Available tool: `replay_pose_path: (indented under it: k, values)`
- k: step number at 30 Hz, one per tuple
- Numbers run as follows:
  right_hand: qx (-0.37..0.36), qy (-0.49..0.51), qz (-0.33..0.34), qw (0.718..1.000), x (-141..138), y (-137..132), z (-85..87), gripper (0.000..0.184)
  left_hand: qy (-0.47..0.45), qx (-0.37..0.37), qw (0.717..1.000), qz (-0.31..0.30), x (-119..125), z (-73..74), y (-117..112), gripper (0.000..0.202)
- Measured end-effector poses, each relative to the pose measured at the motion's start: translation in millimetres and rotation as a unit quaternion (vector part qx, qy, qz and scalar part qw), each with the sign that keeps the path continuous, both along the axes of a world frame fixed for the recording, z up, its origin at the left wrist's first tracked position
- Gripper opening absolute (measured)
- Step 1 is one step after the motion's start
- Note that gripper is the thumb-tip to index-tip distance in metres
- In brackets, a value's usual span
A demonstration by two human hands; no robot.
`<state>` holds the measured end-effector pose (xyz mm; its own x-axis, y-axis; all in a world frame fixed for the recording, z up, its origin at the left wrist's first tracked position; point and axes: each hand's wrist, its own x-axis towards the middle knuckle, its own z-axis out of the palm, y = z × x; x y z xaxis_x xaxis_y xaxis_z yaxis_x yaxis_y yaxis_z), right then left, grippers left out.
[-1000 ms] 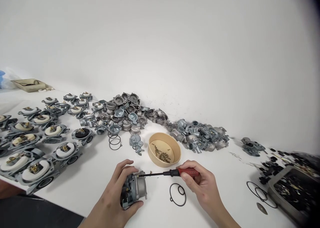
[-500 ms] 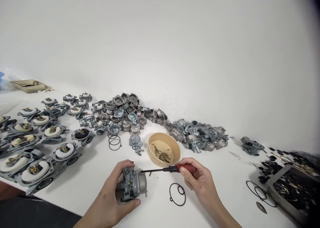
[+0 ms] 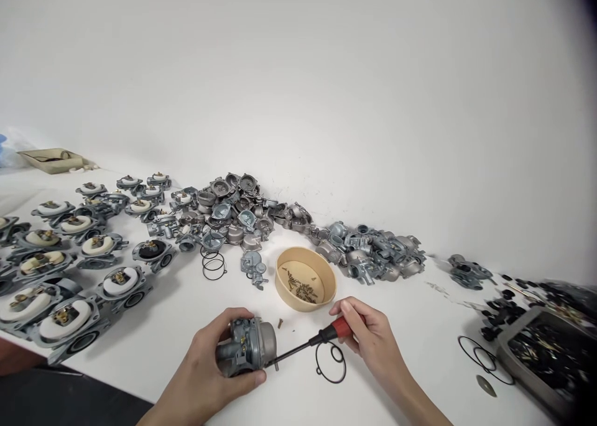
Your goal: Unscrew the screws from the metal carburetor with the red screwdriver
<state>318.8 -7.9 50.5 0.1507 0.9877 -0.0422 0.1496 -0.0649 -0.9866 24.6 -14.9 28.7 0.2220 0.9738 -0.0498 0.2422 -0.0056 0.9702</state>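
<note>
My left hand [image 3: 209,357] is wrapped round a carburetor [image 3: 245,345], which lies on its side with its rounded bowl facing right. In my right hand [image 3: 368,336] is a screwdriver [image 3: 326,334] with a red and black handle. Its shaft slants down to the left, and the tip is at the lower edge of the bowl's flange; whether it sits in a screw I cannot tell. A loose screw [image 3: 280,323] lies on the table just beyond the carburetor. Under the screwdriver handle is a black rubber gasket ring [image 3: 331,376].
A round cream tub [image 3: 305,252] holds several screws. Open carburetor bodies [image 3: 65,320] with white floats fill the left. Piled bowls [image 3: 233,208] and more carburetor parts [image 3: 377,252] line the wall. A metal tray [image 3: 517,357] of small parts stands at the right.
The screwdriver tip has moved from the upper side of the carburetor's flange to its lower side, and the handle now tilts upward to the right. The left hand has turned the carburetor slightly.
</note>
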Motion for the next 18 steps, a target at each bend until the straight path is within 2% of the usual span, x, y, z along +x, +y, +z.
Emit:
replay_pose_path:
  k: [4, 8, 12, 18]
  values:
    - [0.017, 0.022, 0.003, 1.000, 2.8, 2.0, -7.2, 0.060, -0.019, -0.041, 0.999, 0.028, -0.4, 2.8, 1.1, 0.063]
    - [0.056, 0.063, -0.014, 0.996, 12.4, 6.5, -12.6, 0.055, -0.025, -0.081, 0.996, 0.028, -3.4, 2.0, 3.4, 0.069]
    - [0.078, 0.072, 0.003, 0.994, 15.3, 5.9, -10.6, 0.039, 0.009, -0.064, 0.997, 0.037, -7.1, -3.1, 3.8, 0.069]
    - [0.061, 0.053, 0.047, 0.996, 8.8, 1.4, -7.6, 0.037, 0.031, -0.042, 0.999, 0.016, -12.4, -9.3, 5.4, 0.065]
